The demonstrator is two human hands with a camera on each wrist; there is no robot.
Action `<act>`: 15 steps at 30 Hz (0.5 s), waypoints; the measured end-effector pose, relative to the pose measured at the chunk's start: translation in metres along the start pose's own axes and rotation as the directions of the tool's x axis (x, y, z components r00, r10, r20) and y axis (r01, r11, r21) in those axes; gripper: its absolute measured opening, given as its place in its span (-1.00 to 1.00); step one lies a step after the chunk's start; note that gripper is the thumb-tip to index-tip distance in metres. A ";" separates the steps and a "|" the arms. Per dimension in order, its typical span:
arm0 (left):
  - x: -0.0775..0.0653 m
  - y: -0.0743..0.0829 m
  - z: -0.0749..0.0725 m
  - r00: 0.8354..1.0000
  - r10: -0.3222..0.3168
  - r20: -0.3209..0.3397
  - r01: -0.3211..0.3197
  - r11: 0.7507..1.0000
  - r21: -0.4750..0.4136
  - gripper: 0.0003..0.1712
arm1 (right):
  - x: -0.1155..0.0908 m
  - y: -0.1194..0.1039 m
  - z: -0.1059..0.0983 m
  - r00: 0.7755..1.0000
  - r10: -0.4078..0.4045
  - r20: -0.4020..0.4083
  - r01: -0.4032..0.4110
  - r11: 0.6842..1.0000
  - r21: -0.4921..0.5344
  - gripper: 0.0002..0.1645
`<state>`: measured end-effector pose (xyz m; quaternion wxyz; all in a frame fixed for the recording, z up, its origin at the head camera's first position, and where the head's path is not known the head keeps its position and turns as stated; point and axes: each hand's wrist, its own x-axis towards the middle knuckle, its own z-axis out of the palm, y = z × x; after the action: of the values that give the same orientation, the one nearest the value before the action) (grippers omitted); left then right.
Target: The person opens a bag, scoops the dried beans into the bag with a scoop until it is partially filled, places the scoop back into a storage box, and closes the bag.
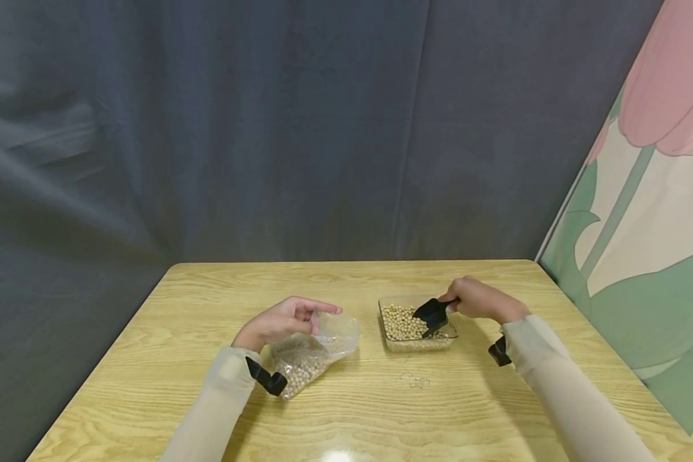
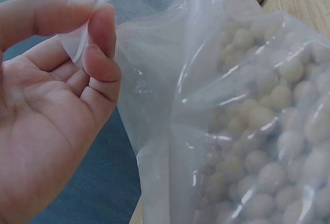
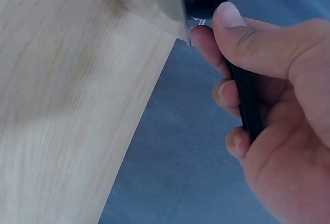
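My left hand [image 1: 283, 322] pinches the rim of a clear plastic bag [image 1: 336, 333] between thumb and fingers. Round pale beans [image 2: 278, 121] fill the bag's lower part, which rests on the table. To the right stands a clear rectangular container [image 1: 417, 346] holding yellowish soybeans [image 1: 401, 323]. Fingers of my right hand [image 1: 478, 299] wrap the handle of a black scoop [image 1: 430, 314], thumb on top near its neck. The scoop's blade tilts down into the soybeans, its front edge among them. In the right wrist view the scoop's handle [image 3: 250, 105] crosses my palm beside the container's wall.
Everything stands on a light wooden table [image 1: 208, 301]. A dark blue curtain [image 1: 300, 128] hangs behind it and along the left. At the right is a wall with painted flowers [image 1: 629, 256]. Black camera mounts [image 1: 270, 380] sit on both wrists.
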<state>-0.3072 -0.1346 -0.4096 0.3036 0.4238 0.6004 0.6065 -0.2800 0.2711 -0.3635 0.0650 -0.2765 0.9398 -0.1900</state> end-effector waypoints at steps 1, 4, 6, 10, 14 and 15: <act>0.000 0.000 0.000 1.000 0.002 0.001 -0.002 1.000 -0.001 -0.42 | 0.000 0.000 0.000 1.000 -0.015 -0.006 0.015 1.000 -0.011 -0.67; 0.000 -0.001 -0.001 1.000 0.007 0.007 -0.007 1.000 -0.002 -0.42 | 0.001 0.001 0.001 0.999 -0.039 -0.020 0.038 0.999 -0.028 -0.67; 0.000 -0.001 -0.001 1.000 0.006 0.009 -0.006 1.000 -0.005 -0.42 | 0.002 0.002 0.001 0.999 -0.048 -0.024 0.047 0.998 -0.035 -0.67; 0.000 -0.001 -0.001 1.000 0.000 0.007 0.000 1.000 0.001 -0.41 | 0.004 0.003 0.003 0.999 -0.039 -0.026 0.039 0.999 -0.020 -0.67; 0.000 -0.001 0.000 1.000 -0.011 -0.007 0.011 1.000 0.008 -0.40 | 0.005 0.005 0.005 0.999 -0.033 -0.027 0.033 0.999 0.004 -0.67; 0.000 0.000 0.000 1.000 -0.011 -0.009 0.011 1.000 0.010 -0.39 | 0.005 0.005 0.005 0.999 -0.029 -0.027 0.029 1.000 0.010 -0.67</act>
<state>-0.3072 -0.1343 -0.4097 0.3020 0.4191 0.6073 0.6036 -0.2857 0.2702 -0.3703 0.0507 -0.2872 0.9355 -0.1994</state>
